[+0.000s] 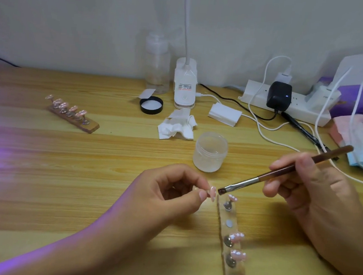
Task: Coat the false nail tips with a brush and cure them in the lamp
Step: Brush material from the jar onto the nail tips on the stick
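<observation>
Pale pink glossy false nail tip [213,193] held up to a brown-handled flat brush [282,169].
The left hand [167,192] pinches the shiny tip just above the wooden table [87,162], beside a wooden holder strip [230,231]. The right hand [315,191] grips the brush, its dark bristles almost touching the nail.

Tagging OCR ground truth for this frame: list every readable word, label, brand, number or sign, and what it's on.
Nothing can be read for certain.
Sticker on the white desk lamp base: reddish print, too blurred to read.
White charger plugged into the power strip: faint grey lettering, too blurred to read.
No other text shows.
</observation>
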Demonstrator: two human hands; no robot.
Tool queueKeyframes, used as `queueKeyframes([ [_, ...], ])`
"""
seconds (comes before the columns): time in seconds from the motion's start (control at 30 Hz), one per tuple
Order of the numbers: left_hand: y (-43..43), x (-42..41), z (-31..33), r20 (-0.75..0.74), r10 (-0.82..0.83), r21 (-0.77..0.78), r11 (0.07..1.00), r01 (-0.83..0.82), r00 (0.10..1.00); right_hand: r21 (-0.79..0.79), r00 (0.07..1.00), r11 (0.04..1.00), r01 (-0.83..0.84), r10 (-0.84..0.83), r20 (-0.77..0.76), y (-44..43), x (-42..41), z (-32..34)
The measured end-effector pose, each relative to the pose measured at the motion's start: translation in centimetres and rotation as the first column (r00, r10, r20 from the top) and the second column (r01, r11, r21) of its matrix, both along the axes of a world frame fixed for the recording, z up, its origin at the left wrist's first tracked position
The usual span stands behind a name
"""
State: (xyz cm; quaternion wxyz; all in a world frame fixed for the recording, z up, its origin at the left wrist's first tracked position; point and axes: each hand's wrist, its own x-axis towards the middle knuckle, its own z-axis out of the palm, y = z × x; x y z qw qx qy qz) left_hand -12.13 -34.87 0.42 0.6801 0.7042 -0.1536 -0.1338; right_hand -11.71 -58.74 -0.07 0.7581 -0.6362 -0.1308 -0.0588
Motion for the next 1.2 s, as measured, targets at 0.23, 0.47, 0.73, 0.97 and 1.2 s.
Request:
queueKeyframes([
  [0.23,-0.22,-0.09,0.26,-0.014,-0.008,0.009,1.0,0.008,1.0,-0.061,1.0,0.998,0.006,-0.005,0.021,0.17,-0.27,-0.09],
  [0.47,-0.22,-0.16,0.26,-0.013,-0.016,0.01,1.0,0.016,1.0,-0.034,0.999,0.999,0.035,-0.034,0.035,0.08,-0.21,0.08],
  [0.73,-0.22,-0.05,-0.02,-0.001,-0.01,0.027,1.0,0.01,1.0,-0.069,0.999,0.997,0.021,-0.018,0.039,0.15,-0.19,-0.21],
  [0.97,-0.02,0.06,-0.3,0.087,0.034,0.051,0.998,-0.038,0.996,0.067,0.996,0.996,0.06,-0.064,0.062,-0.45,0.45,-0.09],
  [1.2,-0.12,0.09,-0.43,0.046,0.032,-0.012,0.999,-0.031,0.998,0.112,0.999,0.993,-0.032,0.027,0.04,-0.39,0.4,0.29],
])
